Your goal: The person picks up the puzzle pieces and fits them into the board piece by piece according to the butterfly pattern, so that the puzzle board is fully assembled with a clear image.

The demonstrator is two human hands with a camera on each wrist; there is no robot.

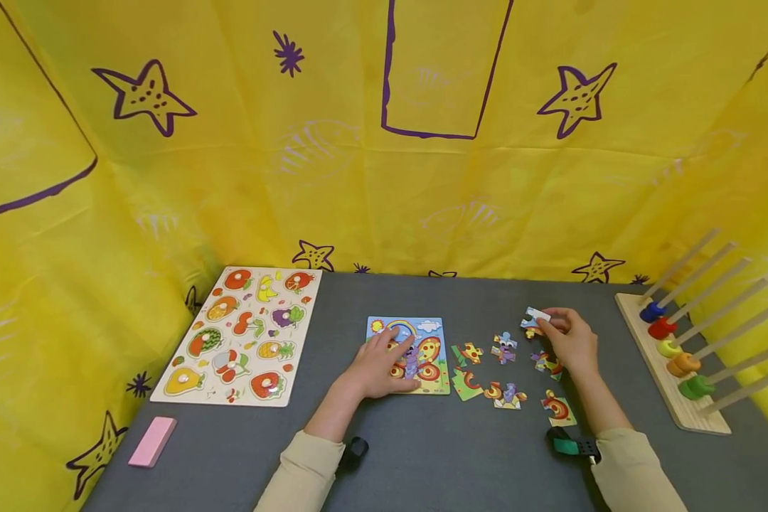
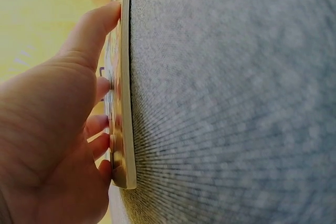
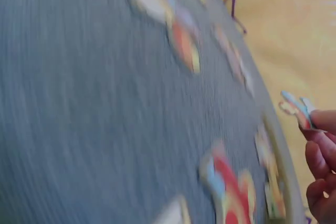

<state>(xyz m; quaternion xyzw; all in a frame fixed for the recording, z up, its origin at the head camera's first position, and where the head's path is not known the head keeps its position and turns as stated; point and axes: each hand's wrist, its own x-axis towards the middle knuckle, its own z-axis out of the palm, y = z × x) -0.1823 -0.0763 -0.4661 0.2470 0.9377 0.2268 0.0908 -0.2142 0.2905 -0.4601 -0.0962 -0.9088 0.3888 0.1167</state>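
Observation:
My left hand [image 1: 377, 366] rests over a butterfly picture board [image 1: 435, 384] with a rainbow at its top. In the left wrist view the fingertips [image 2: 101, 145] and thumb touch the board's face, fingers spread. Part of the picture is hidden beneath that hand. To the right, my right hand [image 1: 574, 345] pinches a blue and white jigsaw piece [image 1: 537, 317] between thumb and fingers, raised off the table in the right wrist view. Several loose jigsaw pieces lie between the hands, among them a purple face piece [image 1: 504, 348] and a green piece [image 1: 466, 384].
On the left lies a fruit peg board [image 1: 156, 395], with a pink block [image 1: 153, 442] in front of it. A wooden peg stand [image 1: 710, 421] with coloured rings is at the right. Yellow patterned cloth [image 1: 371, 199] hangs behind the grey table [image 1: 461, 469].

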